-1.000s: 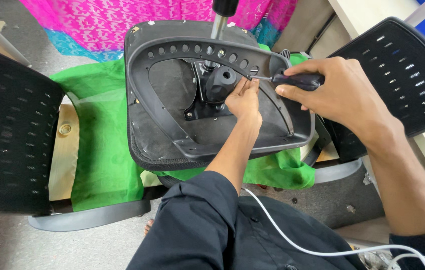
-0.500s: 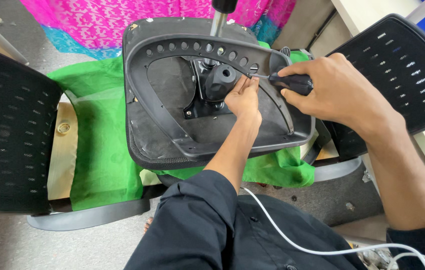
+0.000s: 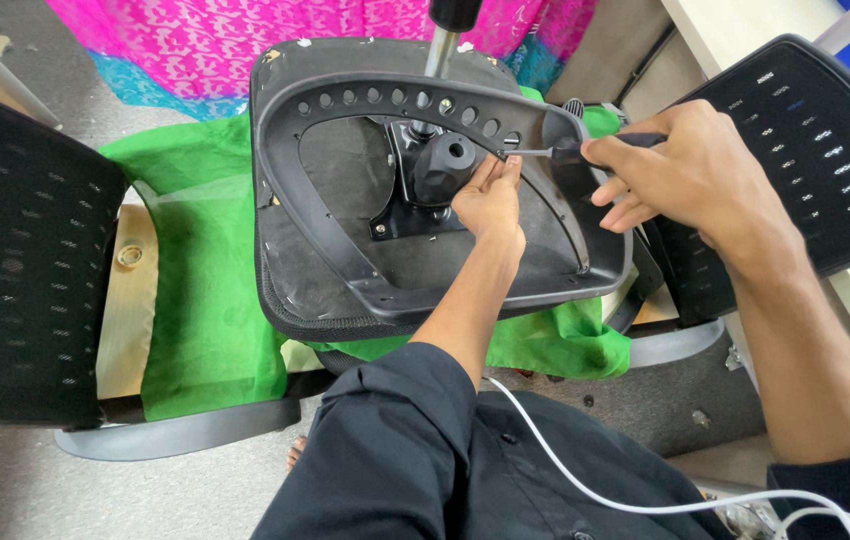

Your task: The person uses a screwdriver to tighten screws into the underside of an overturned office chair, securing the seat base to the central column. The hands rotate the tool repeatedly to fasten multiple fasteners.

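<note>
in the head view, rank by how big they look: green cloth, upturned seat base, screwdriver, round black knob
1. Upturned seat base and green cloth: too close to rank, since the base hides part of the cloth.
2. Screwdriver, partly hidden in the right hand.
3. Round black knob, smallest.

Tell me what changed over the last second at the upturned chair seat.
Little changed. The right hand eased the screwdriver slightly up and left along the seat frame. The left hand kept its fingers at the tip. Nothing was taken up or let go; the green cloth lay as before.
</note>
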